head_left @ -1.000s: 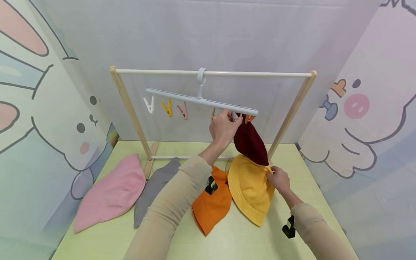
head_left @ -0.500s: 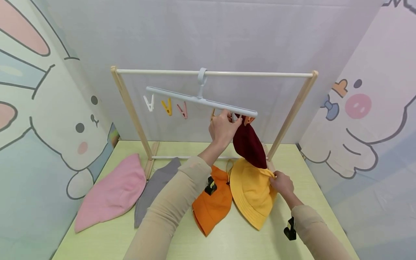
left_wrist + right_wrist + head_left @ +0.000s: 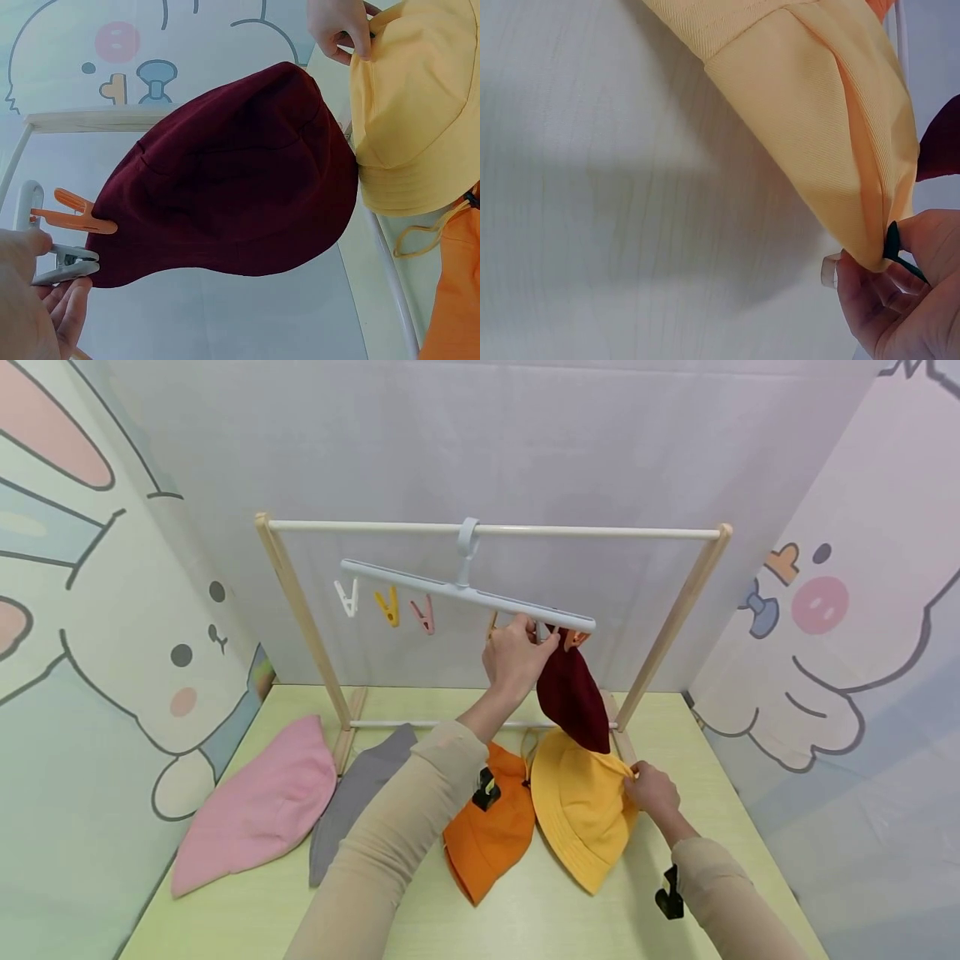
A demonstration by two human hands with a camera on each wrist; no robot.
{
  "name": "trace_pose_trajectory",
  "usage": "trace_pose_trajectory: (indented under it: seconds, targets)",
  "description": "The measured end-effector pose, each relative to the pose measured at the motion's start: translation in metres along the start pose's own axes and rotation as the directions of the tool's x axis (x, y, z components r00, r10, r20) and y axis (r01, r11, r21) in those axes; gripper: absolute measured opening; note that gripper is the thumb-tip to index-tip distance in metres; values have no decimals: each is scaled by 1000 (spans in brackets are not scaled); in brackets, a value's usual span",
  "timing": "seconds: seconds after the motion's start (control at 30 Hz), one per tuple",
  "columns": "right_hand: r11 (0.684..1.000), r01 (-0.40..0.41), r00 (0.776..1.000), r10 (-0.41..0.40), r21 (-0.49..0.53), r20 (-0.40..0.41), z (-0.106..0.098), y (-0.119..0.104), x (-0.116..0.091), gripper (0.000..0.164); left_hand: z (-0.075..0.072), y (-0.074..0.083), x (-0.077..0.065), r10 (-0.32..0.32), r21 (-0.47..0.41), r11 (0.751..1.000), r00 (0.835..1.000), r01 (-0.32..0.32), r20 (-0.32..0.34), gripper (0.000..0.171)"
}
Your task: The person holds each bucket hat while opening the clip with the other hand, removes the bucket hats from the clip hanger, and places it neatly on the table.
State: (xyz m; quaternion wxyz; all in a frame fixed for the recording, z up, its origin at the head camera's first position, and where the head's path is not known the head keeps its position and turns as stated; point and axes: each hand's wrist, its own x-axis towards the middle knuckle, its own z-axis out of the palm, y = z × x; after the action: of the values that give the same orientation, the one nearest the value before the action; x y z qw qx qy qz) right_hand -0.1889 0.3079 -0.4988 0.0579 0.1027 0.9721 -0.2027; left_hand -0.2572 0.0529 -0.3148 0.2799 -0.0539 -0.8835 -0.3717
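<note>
My left hand [image 3: 513, 652] pinches a grey clip [image 3: 71, 264] under the right half of a pale blue hanger [image 3: 465, 596]. That clip's jaws are at the edge of a maroon hat [image 3: 225, 180], which hangs down. Beside it, an orange clip [image 3: 79, 212] also grips the hat's edge. On the right, my right hand [image 3: 652, 789] pinches the crown end of a yellow bucket hat [image 3: 581, 810]. A small dark green piece [image 3: 892, 241] shows at its fingers in the right wrist view. The maroon hat's lower tip overlaps the yellow hat in the head view.
The hanger hooks over a rack's white bar [image 3: 600, 532]. White [image 3: 347, 598], yellow [image 3: 387, 607] and pink [image 3: 423, 614] clips hang at its left. Pink [image 3: 258, 810], grey [image 3: 356, 793] and orange [image 3: 491, 827] hats lie on the pale table [image 3: 247, 918].
My right hand has moved slightly right and down with the yellow hat. The maroon hat's lower tip has swung slightly left and down. My left hand stays at the grey clip.
</note>
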Motion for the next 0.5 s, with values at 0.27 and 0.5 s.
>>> trace_pose_trajectory:
  seconds: [0.27, 0.5]
  targets:
    - [1000, -4, 1000, 4, 9, 21, 6, 6, -1, 32, 0, 0, 0, -5, 8, 1000, 1000, 5, 10, 29]
    - [1000, -11, 1000, 10, 12, 25, 9, 12, 1, 31, -1, 0, 1, -2, 5, 1000, 1000, 2, 15, 28]
